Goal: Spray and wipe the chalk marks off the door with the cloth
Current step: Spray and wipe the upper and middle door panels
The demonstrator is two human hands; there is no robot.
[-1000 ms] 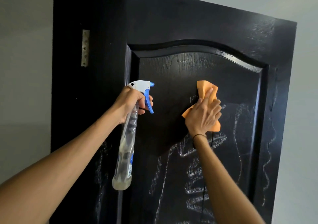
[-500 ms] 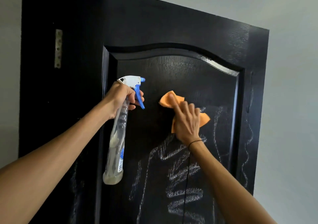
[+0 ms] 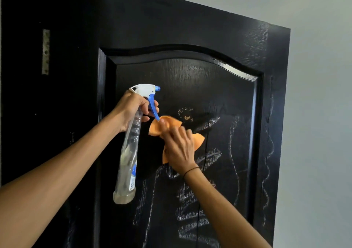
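A black panelled door [image 3: 190, 29] fills the view. White chalk marks [image 3: 192, 196] cover the lower panel, with wavy lines on the right stile [image 3: 268, 162]. My left hand [image 3: 131, 108] grips the neck of a clear spray bottle [image 3: 129, 162] with a white head and blue trigger, held up in front of the door's left side. My right hand [image 3: 179, 148] presses an orange cloth [image 3: 158, 127] flat against the panel, right beside the bottle's trigger. Most of the cloth is hidden under the hand.
A metal hinge plate [image 3: 45, 51] sits on the dark frame at the left. A pale grey wall [image 3: 320, 114] lies to the right of the door's edge. The upper panel [image 3: 190, 80] looks dark and glossy.
My right hand has slid the cloth leftward and slightly down across the panel, toward the spray bottle. The left hand keeps the bottle in about the same place against the door.
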